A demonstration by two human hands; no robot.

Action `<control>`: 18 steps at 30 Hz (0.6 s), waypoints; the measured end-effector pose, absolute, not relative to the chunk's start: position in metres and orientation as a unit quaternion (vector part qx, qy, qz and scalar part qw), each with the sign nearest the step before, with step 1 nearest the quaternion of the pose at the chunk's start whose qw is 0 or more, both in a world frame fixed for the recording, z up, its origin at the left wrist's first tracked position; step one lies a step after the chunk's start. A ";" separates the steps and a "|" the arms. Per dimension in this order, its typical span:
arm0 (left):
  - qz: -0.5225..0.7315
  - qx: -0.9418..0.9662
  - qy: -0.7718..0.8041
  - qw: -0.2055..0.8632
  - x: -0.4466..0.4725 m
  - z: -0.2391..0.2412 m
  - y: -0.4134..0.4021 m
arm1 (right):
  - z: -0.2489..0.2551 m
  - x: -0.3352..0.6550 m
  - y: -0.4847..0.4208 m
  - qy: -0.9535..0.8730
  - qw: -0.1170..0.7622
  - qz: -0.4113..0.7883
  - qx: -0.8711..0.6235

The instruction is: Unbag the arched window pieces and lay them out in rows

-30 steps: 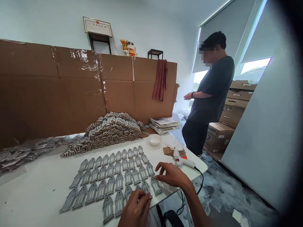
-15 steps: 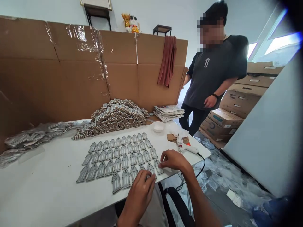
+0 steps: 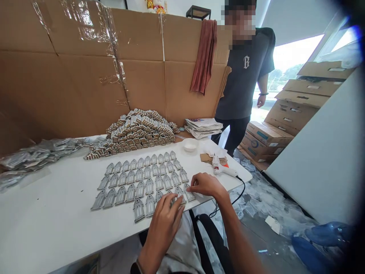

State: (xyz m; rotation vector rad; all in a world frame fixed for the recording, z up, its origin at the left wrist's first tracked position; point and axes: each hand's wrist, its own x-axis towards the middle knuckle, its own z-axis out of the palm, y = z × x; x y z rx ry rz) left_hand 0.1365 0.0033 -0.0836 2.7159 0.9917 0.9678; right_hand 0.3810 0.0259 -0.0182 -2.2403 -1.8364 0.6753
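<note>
Several rows of small grey arched window-shaped pieces (image 3: 138, 210) lie flat on the white table (image 3: 65, 213). Over the front row, my left hand (image 3: 165, 219) rests with fingers slightly apart and bent, its fingertips touching pieces near the right end; some pieces are hidden beneath it. My right hand (image 3: 209, 185) is curled, thumb and index fingertips closed at the edge of the rightmost arched piece (image 3: 189, 194) in the front row. That piece lies on the table beside its neighbour.
Behind the rows rises a big pile of similar pieces (image 3: 139, 131), with bagged ones (image 3: 42, 154) to the left. A white bowl (image 3: 190, 145), stacked papers (image 3: 203, 128) and a corded glue gun (image 3: 224, 167) are on the right. A person (image 3: 242, 83) stands beyond the cardboard wall (image 3: 85, 87).
The view has tilted down and shifted a little. My left hand's fingers have spread slightly over the front row. The person's lower arm now hangs at their side, and they have shifted behind the cardboard edge.
</note>
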 end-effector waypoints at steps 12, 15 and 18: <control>0.253 0.880 0.396 -0.074 0.118 -0.117 -0.024 | -0.021 0.384 0.029 -0.620 0.072 0.240 -0.743; 0.252 0.881 0.395 -0.067 0.121 -0.115 -0.022 | -0.022 0.386 0.030 -0.621 0.072 0.239 -0.743; 0.251 0.885 0.390 -0.045 0.122 -0.112 -0.023 | -0.024 0.388 0.030 -0.623 0.072 0.239 -0.741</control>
